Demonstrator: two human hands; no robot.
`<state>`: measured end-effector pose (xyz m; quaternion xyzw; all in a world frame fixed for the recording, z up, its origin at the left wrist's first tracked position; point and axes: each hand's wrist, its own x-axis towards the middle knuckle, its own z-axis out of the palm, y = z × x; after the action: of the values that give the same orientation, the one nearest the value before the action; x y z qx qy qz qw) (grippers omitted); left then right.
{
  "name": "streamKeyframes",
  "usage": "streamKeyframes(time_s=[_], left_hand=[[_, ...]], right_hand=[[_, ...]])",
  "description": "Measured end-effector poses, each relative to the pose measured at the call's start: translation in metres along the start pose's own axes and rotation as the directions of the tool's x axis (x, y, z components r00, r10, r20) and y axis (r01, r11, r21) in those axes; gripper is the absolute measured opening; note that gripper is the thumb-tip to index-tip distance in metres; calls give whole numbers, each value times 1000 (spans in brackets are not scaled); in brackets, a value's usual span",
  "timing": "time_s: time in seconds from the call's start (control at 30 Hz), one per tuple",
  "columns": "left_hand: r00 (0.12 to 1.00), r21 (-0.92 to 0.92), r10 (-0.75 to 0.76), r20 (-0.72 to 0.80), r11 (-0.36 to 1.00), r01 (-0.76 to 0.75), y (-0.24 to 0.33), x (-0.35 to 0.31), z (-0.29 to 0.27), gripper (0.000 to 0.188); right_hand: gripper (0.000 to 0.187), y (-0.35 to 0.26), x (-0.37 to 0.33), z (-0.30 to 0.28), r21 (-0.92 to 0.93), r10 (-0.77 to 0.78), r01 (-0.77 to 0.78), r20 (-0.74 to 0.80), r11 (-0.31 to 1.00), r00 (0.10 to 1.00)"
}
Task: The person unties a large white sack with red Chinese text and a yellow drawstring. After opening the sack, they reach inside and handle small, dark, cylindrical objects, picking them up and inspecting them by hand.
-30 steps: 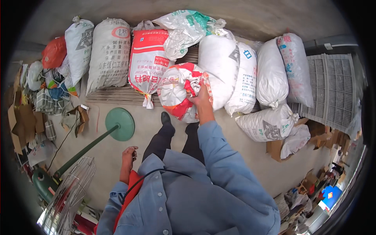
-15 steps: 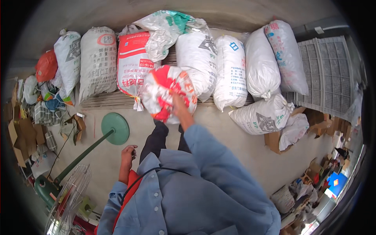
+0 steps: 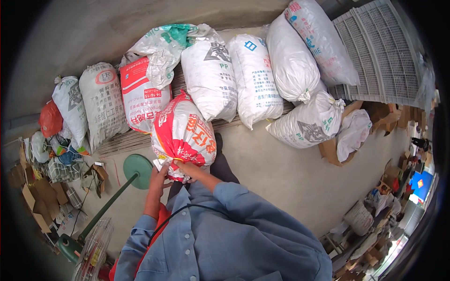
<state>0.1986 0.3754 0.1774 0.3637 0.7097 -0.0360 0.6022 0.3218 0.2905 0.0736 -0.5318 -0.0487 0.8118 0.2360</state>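
Note:
A full red-and-white woven sack (image 3: 187,129) stands or leans right in front of me, its gathered neck toward my body. My left hand (image 3: 161,177) grips the whitish end of the neck. Close beside it, my right hand (image 3: 185,169) is closed around the gathered neck, with some fingers hidden by the plastic. Behind this sack are a red-and-white fertilizer sack (image 3: 136,100) and a white sack with dark print (image 3: 211,84). A crumpled silvery-and-green plastic sack (image 3: 161,61) drapes over the fertilizer sack.
More full white sacks (image 3: 255,79) line the wall on slats. One white sack (image 3: 307,124) lies tilted at the right, by a cardboard box (image 3: 335,152). A green fan stand (image 3: 138,171) is at my left. Grey plastic grates (image 3: 379,51) lean at the far right.
My right hand has drawn the red-and-white sack nearer and now holds its neck. My left hand has come up from my side to grip it too. The view has turned.

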Motion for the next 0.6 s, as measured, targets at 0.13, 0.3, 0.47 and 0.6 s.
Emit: streamKeyframes(time_s=[0.13,0.3,0.47,0.6], left_hand=[[980,6,62,-190,998,-62,-31,38,7,33],[947,13,216,-237,976,-219,-65,43,16,24],[935,0,227,-273,972,-236,-101,64,23,27],[924,-107,197,-329,964,-244,-110,72,39,27]], right_hand=[[76,-62,-22,-113,-359,86,77,416,930,905],[58,-50,146,-307,197,-51,243,-670,950,740],[80,-72,231,-338,117,110,-13,-882,993,458],[74,-38,224,-350,-37,-51,39,-884,999,464]])
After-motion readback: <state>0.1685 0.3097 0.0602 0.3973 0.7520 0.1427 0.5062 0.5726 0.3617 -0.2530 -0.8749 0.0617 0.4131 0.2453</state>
